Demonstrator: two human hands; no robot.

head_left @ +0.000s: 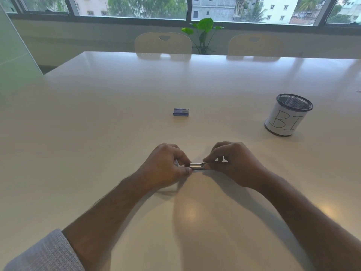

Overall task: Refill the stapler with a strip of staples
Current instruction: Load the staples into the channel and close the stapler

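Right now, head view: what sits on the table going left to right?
Left hand → small metal stapler pinched between both hands → right hand → black mesh cup wrapped in white paper. The small blue-and-white staple box lies farther back, above the left hand, so it is left out of the order.

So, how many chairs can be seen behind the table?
2. One chair stands at the table's far edge, left of the plant; the other chair stands right of it. More may be out of view.

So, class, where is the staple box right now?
In the head view the staple box lies alone mid-table, beyond both hands, left of the mesh cup.
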